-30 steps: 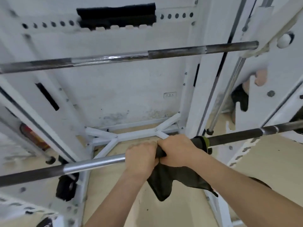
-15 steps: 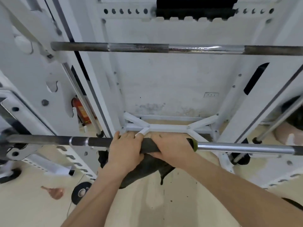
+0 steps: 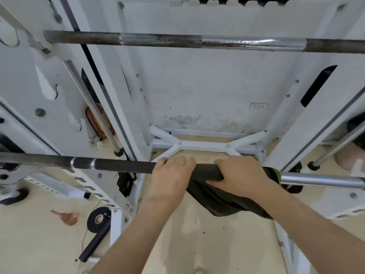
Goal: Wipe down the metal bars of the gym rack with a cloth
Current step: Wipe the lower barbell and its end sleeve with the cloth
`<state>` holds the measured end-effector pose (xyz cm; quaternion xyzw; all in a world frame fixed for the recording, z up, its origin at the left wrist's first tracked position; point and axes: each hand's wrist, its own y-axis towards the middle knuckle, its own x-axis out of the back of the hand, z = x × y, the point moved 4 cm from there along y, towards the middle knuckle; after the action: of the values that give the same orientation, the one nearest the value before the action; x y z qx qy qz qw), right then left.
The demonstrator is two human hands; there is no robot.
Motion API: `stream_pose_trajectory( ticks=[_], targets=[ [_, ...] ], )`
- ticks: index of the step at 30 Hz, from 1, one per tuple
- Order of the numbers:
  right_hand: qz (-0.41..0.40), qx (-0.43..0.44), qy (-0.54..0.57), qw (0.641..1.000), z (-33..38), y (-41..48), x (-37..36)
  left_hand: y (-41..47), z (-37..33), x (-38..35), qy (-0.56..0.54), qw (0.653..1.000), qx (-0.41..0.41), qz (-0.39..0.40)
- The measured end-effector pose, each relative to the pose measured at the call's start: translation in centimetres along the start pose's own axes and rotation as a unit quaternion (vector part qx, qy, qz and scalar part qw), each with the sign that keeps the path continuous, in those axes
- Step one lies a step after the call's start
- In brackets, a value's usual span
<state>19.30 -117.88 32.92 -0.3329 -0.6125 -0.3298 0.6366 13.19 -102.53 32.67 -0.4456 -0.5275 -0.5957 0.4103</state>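
- Right hand [image 3: 239, 175] curled tight round the dark cloth [image 3: 209, 196], clamping it onto the lower bar [image 3: 122, 166]; the loose end dangles underneath.
- Left hand [image 3: 171, 178] wrapped over that bar, touching the cloth's left edge.
- Beyond, the rack's white base brace [image 3: 203, 144], the upper bar [image 3: 177, 40] overhead.

Place: a gym or training room is shown, viewed from inside a white power rack [image 3: 197, 144].
Rack: perforated white uprights [image 3: 324, 107] are seen at 10 and 2 o'clock.
Bars: an upper steel bar [image 3: 177, 41] is racked at 12 o'clock; a lower bar [image 3: 118, 166] spans 9 to 3 o'clock.
Floor: a black weight disc [image 3: 98, 218] is seen lying at 8 o'clock on beige flooring [image 3: 197, 244].
Wall: a stained white wall [image 3: 207, 86] with a socket [image 3: 258, 106] is seen at 1 o'clock.
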Motion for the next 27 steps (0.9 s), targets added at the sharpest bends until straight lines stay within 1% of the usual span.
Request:
stream_pose_trajectory(
  ticks=[1,2,3,4,6,7,8,9,10,11,12,13,14,16,17,20,22,25,27],
  targets=[
    [0.015,0.019,0.032,0.999,1.6,1.1,-0.3,-0.7,1.7,0.0,0.009,1.000,0.009,-0.022],
    [0.045,0.036,0.062,0.996,3.0,1.9,-0.6,-1.4,3.1,0.0,0.019,0.999,0.016,-0.035],
    [0.093,0.058,0.089,0.990,4.1,2.8,-0.9,-2.2,4.3,0.0,0.027,0.998,0.027,-0.042],
    [0.157,0.080,0.122,0.977,4.9,3.7,-1.0,-2.7,5.3,0.0,0.029,0.998,0.041,-0.040],
    [0.282,0.099,0.210,0.931,5.5,4.5,-0.7,-3.1,6.2,-0.1,0.010,0.998,0.060,0.003],
    [0.310,0.116,0.234,0.914,5.6,4.7,-0.4,-3.3,6.5,-0.1,-0.002,0.997,0.073,0.021],
    [0.309,0.134,0.246,0.909,5.7,4.6,-0.3,-3.5,6.7,0.1,-0.019,0.995,0.091,0.027],
    [0.279,0.153,0.243,0.916,5.8,4.5,-0.3,-3.8,7.0,0.5,-0.040,0.992,0.115,0.024],
    [0.220,0.169,0.219,0.935,5.9,4.4,-0.5,-4.2,7.4,1.0,-0.065,0.987,0.148,0.013],
    [0.146,0.180,0.173,0.957,6.3,4.0,-0.5,-4.7,8.0,1.6,-0.092,0.978,0.185,-0.004],
    [0.081,0.190,0.119,0.971,7.1,3.6,-0.4,-5.4,8.5,2.0,-0.112,0.969,0.220,-0.024],
    [0.037,0.197,0.077,0.977,8.1,3.2,-0.3,-6.2,8.8,2.4,-0.118,0.961,0.246,-0.043],
    [0.016,0.201,0.050,0.978,9.2,3.2,-0.2,-6.9,9.1,2.6,-0.119,0.956,0.261,-0.059],
    [0.015,0.214,0.026,0.976,11.5,3.9,0.0,-8.1,9.5,2.7,-0.140,0.946,0.285,-0.068],
    [0.024,0.219,0.026,0.975,12.6,4.5,0.0,-8.7,10.0,2.6,-0.163,0.935,0.308,-0.065],
    [0.062,0.208,0.057,0.975,15.9,7.0,0.3,-10.4,13.0,2.3,-0.234,0.880,0.405,-0.085],
    [0.057,0.214,0.068,0.973,18.7,8.3,0.5,-11.5,15.4,2.6,-0.251,0.860,0.431,-0.107],
    [0.015,0.226,0.065,0.972,23.1,10.2,0.6,-12.7,18.3,2.5,-0.239,0.867,0.426,-0.094],
    [0.002,0.228,0.065,0.971,26.4,11.7,0.4,-13.4,20.2,2.3,-0.230,0.873,0.420,-0.093]
  ],
)
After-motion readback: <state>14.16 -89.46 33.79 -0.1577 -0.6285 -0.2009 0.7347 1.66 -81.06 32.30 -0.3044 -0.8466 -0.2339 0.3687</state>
